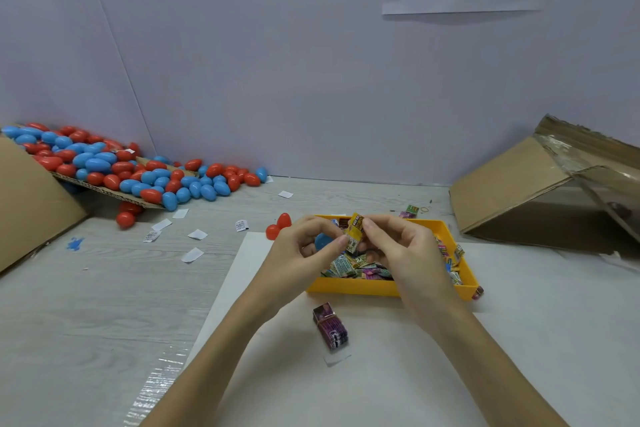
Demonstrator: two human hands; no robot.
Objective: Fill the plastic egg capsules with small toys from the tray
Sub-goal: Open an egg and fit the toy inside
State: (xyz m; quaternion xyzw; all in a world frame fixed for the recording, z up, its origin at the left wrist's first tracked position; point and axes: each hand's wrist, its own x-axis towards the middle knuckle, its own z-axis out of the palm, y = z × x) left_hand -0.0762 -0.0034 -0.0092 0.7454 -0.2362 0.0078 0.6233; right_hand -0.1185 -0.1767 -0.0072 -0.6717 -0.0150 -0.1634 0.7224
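Nearest, a purple toy packet (330,325) lies on the surface. Above the yellow tray (349,286), the right hand (398,246) pinches a yellow toy packet (355,231), long axis upright, just right of the blue capsule half (322,241) cupped in the left hand (304,250). The capsule pile (138,170) lies far left.

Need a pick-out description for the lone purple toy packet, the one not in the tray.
Start at the yellow tray in the middle of the table, under both hands. Just in front of its near wall, on the white sheet, lies one purple packet, apart from the tray. It is the only packet on that side, lying between the two forearms; the rest are piled in the tray or beside its corners.
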